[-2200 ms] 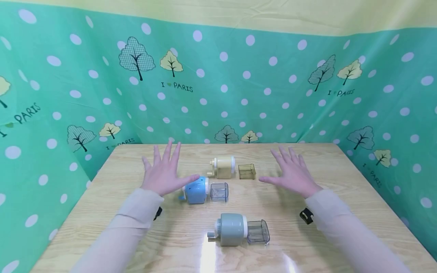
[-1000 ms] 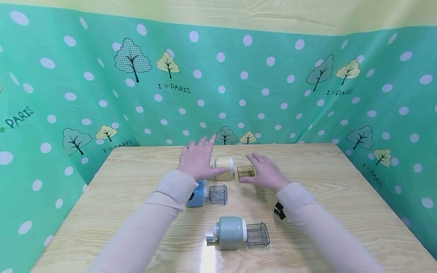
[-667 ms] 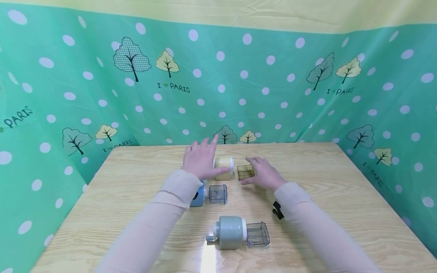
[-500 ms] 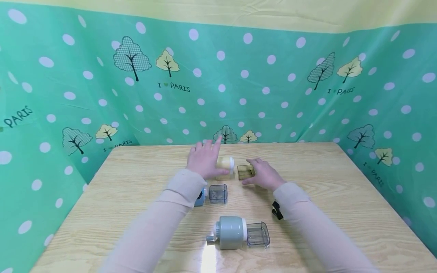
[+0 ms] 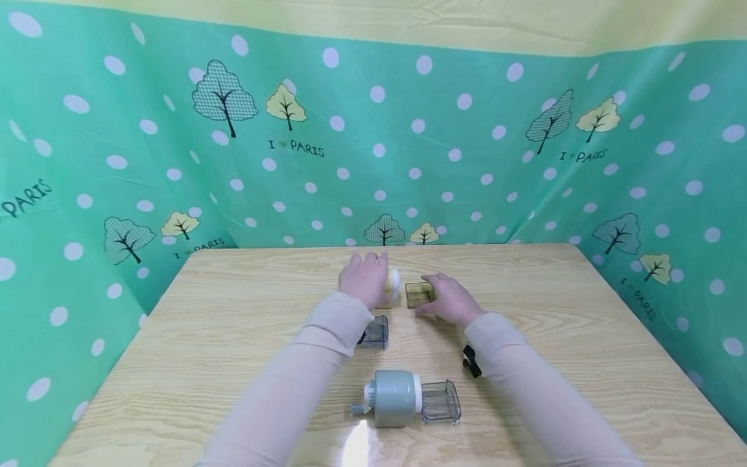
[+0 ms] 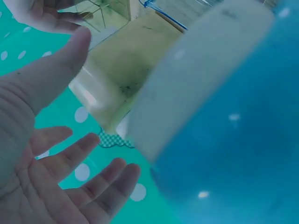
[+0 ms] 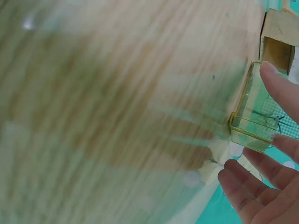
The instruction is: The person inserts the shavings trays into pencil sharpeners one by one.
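Observation:
At the back of the table, my left hand (image 5: 363,282) reaches around the left side of a cream pencil sharpener (image 6: 126,56), partly covering it in the head view. In the left wrist view the fingers are spread, with a gap between them and the sharpener. Just right of it lies a transparent yellowish shavings drawer (image 5: 417,295). My right hand (image 5: 452,299) is around that drawer's right end, thumb and fingers on opposite sides, fingertips right at its edges. A blue pencil sharpener (image 6: 233,140) looms close in the left wrist view; the left forearm hides it from the head view.
A clear bluish drawer (image 5: 377,331) lies partly behind the left cuff. Nearer the front are a grey-blue pencil sharpener (image 5: 395,399) with a crank and its clear grey drawer (image 5: 440,401). A green dotted curtain (image 5: 467,143) stands behind the wooden table (image 5: 222,363).
Both hands have come inward from wide apart. The left hand has kept moving right to the cream sharpener; the right has settled around the yellowish drawer and barely moved lately.

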Motion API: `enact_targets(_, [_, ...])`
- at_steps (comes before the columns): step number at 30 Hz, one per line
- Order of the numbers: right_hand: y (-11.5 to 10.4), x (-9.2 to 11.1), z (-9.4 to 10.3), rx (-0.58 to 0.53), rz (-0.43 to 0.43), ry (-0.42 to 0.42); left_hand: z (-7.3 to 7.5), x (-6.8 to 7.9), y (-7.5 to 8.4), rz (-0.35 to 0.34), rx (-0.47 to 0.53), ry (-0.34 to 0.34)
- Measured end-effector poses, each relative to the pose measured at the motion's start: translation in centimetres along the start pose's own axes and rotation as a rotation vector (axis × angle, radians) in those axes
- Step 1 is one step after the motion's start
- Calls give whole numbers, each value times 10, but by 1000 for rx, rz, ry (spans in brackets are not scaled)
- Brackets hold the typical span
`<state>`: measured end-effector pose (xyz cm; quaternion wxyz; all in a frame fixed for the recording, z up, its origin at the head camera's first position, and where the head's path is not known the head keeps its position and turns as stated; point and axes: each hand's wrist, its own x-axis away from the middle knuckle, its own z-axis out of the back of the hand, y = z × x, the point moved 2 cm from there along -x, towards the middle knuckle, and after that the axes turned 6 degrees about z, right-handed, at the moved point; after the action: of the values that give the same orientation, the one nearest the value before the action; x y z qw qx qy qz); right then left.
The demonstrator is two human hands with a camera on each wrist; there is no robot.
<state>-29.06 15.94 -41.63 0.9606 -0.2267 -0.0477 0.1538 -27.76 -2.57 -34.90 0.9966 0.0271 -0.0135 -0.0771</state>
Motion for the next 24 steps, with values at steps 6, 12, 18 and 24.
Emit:
enact_targets(6, [2,-1,-3,-10,-17,4,-8,-4,2,18,-28,-31])
enact_targets(12, [3,-3,-4,-10,-23,17,-11,-1,8,46,-75,-60])
enact_targets(18, [3,-4,-4,2,-14,28,-11,1,14,73,-130,-82])
enact_targets(24, [4,-4,-4,9,-20,42,-16,-3,14,82,-128,-69])
